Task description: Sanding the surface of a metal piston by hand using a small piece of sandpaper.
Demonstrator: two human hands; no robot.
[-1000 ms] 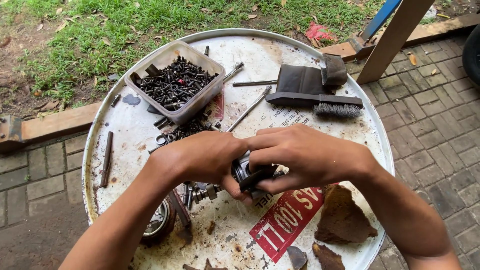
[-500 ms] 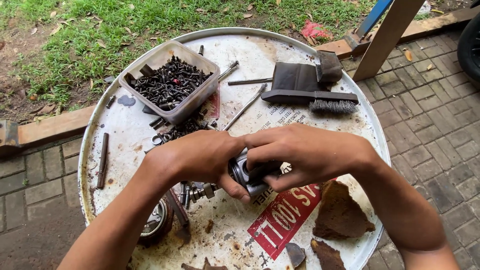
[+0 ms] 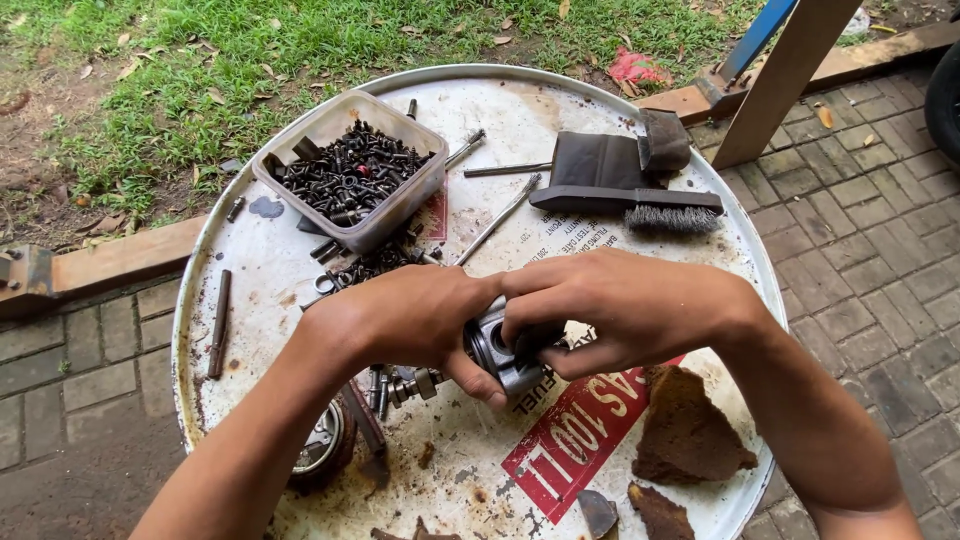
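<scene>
Both hands meet over the middle of a round white drum lid (image 3: 250,270) that serves as a table. My left hand (image 3: 405,315) and my right hand (image 3: 620,305) together grip a small grey metal cylinder part (image 3: 500,352), a piston-like piece with grooves round it. Fingers of both hands wrap over its top, so only its lower side shows. Several bolts and small metal parts (image 3: 400,385) lie just under my left wrist.
A clear plastic tub (image 3: 350,170) full of dark bolts stands at the back left. A wire brush (image 3: 640,205), a dark cloth (image 3: 600,158) and thin rods (image 3: 495,222) lie at the back. Brown rust flakes (image 3: 690,440) lie front right. Grass and brick paving surround the drum.
Both hands have stayed together on the metal part, shifting their grip slightly and turning it a little. Nothing else on the lid moved.
</scene>
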